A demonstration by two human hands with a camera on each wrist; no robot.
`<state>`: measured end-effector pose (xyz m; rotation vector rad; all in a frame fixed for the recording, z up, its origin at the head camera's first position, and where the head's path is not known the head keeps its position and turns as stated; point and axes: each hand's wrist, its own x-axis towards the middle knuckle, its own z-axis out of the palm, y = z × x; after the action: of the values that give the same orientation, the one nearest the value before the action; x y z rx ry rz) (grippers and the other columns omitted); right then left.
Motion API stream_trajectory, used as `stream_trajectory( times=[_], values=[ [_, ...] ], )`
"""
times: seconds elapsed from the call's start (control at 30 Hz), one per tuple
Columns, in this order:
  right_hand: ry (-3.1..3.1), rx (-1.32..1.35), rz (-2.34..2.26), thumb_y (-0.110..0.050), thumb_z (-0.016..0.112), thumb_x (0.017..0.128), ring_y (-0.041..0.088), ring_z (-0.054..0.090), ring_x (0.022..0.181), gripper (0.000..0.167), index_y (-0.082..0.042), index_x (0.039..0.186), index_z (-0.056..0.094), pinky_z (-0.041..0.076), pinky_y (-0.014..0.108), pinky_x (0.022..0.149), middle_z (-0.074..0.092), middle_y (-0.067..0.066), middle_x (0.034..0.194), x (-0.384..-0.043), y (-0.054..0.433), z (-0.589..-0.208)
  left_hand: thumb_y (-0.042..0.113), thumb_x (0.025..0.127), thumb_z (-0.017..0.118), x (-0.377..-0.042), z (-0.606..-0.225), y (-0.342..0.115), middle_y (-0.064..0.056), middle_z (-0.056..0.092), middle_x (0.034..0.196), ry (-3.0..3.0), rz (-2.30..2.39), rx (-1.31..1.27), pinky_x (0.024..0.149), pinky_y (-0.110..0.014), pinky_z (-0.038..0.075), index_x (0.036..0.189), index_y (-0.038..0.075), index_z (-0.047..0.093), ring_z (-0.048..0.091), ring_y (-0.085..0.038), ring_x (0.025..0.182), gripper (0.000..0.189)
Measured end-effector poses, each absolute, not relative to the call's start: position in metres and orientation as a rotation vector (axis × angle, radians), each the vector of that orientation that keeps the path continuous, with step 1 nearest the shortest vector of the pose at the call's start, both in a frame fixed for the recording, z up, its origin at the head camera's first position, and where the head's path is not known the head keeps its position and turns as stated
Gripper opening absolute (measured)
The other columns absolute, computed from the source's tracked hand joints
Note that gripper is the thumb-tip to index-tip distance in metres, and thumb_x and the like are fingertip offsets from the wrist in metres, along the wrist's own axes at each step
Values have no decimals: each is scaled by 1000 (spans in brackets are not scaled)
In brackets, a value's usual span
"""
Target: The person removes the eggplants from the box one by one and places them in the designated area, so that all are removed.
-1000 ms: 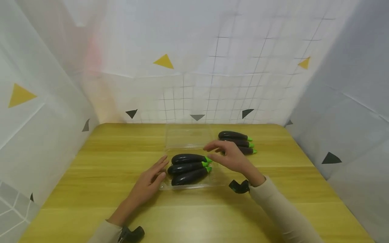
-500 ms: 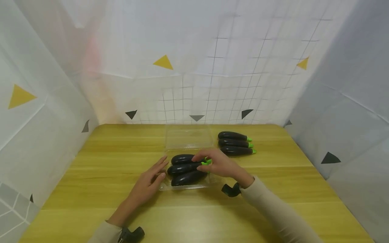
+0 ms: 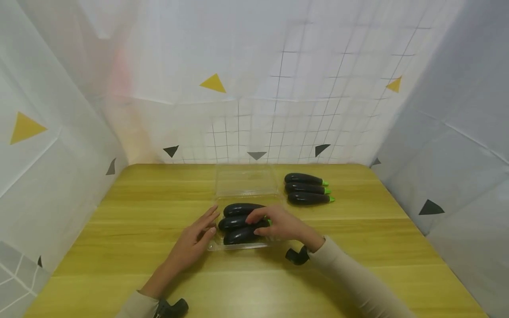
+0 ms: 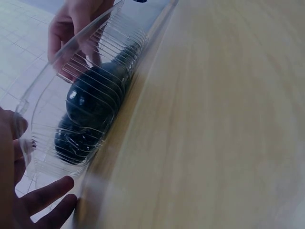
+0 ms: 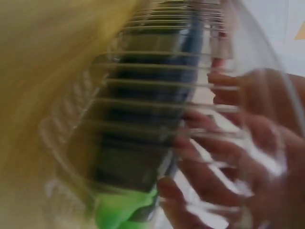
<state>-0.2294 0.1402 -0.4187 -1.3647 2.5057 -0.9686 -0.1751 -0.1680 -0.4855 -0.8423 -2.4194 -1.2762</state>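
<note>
Handling glossy eggplants (image 3: 233,222)

From here, the front eggplant (image 3: 237,236), along the front edge of the clear box (image 3: 234,247), seems firm, slippery; I'd pinch mid-body. The right hand (image 3: 277,223) bends over it, grip unclear; the left hand (image 3: 193,241) lies loose-fingered by the left edge.

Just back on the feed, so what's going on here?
A person's right hand is over three eggplants in a clear container with its lid open; whether it grips one is unclear. The left hand is at the container's left side. Three more eggplants lie on the table, behind and to the right.
</note>
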Motion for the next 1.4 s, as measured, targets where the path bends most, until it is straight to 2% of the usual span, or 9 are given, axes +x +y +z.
stream_trajectory(
  times=[0.33,0.5,0.83,1.13,1.4],
  values=[
    [2508,-1392,-791,-13,81,92,13,64,113,32,-11,124,74,53,35,94,72,-3,123,-232,141,-431,14,108,57,-175,-487,-169,-10,40,163,-2417,-1309,-837,94,-41,55,153,4,52,66,-22,119,46],
    [2479,-1429,-814,-13,82,92,14,64,112,33,-11,124,74,53,37,93,72,-2,122,-232,141,-434,14,109,57,-176,-489,-170,-10,39,163,-2415,-1329,-843,95,-42,55,154,4,51,66,-25,120,46],
    [2480,-1364,-975,-18,81,93,12,66,106,32,-15,124,75,55,35,88,72,-6,121,-235,145,-441,14,108,57,-177,-490,-169,-10,40,163,-2412,-1334,-838,94,-41,55,153,4,51,66,-22,120,46],
    [2505,-1394,-1016,-20,80,94,18,68,107,31,-13,124,75,56,39,87,73,-4,122,-230,145,-434,14,108,58,-177,-491,-169,-10,41,163,-2414,-1305,-835,91,-40,56,153,5,52,65,-18,117,46],
    [2556,-1358,-1068,-21,82,93,16,68,99,31,-17,123,77,57,37,82,74,-6,117,-226,149,-428,15,108,58,-176,-490,-168,-5,40,163,-2420,-1279,-831,92,-41,56,153,5,53,65,-17,117,47]
  ],
)
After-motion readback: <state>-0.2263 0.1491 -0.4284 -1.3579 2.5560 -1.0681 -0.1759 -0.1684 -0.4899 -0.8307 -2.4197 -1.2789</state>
